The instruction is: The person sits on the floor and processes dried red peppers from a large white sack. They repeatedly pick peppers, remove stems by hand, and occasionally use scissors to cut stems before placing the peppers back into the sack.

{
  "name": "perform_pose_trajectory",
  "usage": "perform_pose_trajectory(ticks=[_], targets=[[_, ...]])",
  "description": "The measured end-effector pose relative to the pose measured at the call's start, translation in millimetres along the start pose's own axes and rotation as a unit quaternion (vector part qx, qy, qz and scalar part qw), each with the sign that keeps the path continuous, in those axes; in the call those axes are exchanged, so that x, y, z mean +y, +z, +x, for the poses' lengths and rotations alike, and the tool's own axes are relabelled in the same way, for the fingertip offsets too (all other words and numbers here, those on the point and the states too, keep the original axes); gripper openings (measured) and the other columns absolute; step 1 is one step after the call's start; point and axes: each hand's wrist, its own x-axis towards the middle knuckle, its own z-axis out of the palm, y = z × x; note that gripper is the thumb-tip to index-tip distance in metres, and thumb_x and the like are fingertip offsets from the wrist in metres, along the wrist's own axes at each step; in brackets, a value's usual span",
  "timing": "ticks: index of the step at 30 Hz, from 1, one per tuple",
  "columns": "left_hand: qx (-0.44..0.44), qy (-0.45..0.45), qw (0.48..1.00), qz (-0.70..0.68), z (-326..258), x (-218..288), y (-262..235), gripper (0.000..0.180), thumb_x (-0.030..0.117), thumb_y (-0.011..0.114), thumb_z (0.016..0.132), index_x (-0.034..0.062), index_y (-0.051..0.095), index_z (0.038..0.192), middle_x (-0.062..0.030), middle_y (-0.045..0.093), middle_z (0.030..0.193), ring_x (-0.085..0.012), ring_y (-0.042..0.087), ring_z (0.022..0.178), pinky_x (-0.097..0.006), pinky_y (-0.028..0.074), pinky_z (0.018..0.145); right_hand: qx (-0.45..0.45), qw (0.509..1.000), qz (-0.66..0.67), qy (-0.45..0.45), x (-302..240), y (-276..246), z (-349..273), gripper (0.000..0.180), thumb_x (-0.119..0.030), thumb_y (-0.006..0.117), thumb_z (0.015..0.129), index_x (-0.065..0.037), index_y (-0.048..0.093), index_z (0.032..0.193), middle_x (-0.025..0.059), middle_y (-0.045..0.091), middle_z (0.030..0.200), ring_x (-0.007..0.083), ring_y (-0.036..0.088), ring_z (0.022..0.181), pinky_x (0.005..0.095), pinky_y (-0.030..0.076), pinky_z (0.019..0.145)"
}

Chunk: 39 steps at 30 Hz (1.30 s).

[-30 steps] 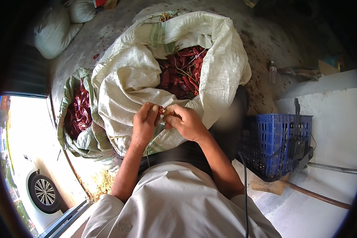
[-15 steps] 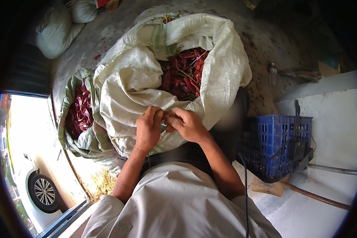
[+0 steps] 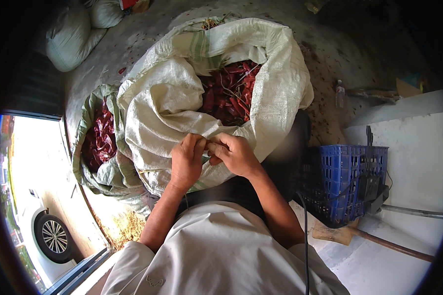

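Item: chili picked over at sack point(image 3: 280, 93) rim.
I saw left hand point(image 3: 186, 162) and right hand point(image 3: 234, 155) pinched shut together on one chili point(image 3: 212, 160), six o'clock of the heap; next, I judged, a firm pull apart.

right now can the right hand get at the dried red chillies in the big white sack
Probably yes. The right hand rests at the near rim of the white sack, whose mouth lies open, with the dried red chillies uncovered just beyond the fingers.

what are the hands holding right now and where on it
Left hand and right hand meet over the big white sack's near rim, fingertips pinched together on something small and reddish; what exactly cannot be told.
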Motion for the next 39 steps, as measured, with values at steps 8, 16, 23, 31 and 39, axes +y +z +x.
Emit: perform_pose_trajectory(ticks=[8,16,23,31,39], targets=[[-0.004,-0.031,0.998,-0.058,-1,0,-3,0.005,0.005,0.057,0.094,-0.0005,0.058,0.093,-0.0165,0.068,0.083,-0.0315,0.067,0.074,-0.037,0.052,0.068,-0.015,0.997,0.055,-0.045,13,0,-1,0.025,-0.017,0.059,0.099,0.005,0.062,0.110,0.0075,0.068,0.092,0.0112,0.067,0.080,0.0259,0.056,0.074],[0.000,-0.043,0.996,-0.078,-2,-2,-3,0.005,0.004,0.057,0.094,-0.0007,0.058,0.093,-0.0168,0.068,0.083,-0.0310,0.067,0.074,-0.037,0.052,0.069,-0.022,0.997,0.061,-0.044,17,-1,1,0.024,-0.017,0.057,0.101,0.005,0.062,0.107,0.0072,0.069,0.091,0.0117,0.068,0.079,0.0269,0.057,0.073],[-0.002,-0.085,0.986,-0.140,-7,-20,1,0.011,0.009,0.056,0.098,0.0001,0.057,0.092,-0.0081,0.061,0.073,-0.0174,0.058,0.065,-0.032,0.047,0.062,0.012,0.978,-0.186,-0.092,-3,5,-1,0.023,-0.016,0.055,0.101,0.004,0.062,0.108,0.0076,0.069,0.089,0.0136,0.069,0.077,0.0282,0.056,0.070],[-0.055,-0.236,0.914,-0.325,-4,-9,-11,0.019,0.018,0.054,0.103,0.0043,0.058,0.091,0.0028,0.050,0.068,-0.0053,0.041,0.058,-0.023,0.034,0.053,0.009,0.997,0.043,-0.070,7,3,-3,0.022,-0.018,0.059,0.100,0.003,0.062,0.104,0.0042,0.067,0.081,0.0118,0.067,0.071,0.0259,0.056,0.068],[0.020,-0.141,0.969,-0.204,-10,-17,-1,0.018,0.015,0.057,0.101,0.0000,0.058,0.092,-0.0017,0.057,0.074,-0.0091,0.050,0.066,-0.026,0.045,0.062,0.061,0.982,-0.162,-0.068,-10,9,-4,0.017,-0.014,0.069,0.092,0.002,0.065,0.096,0.0089,0.069,0.081,0.0132,0.067,0.069,0.0278,0.054,0.064]])
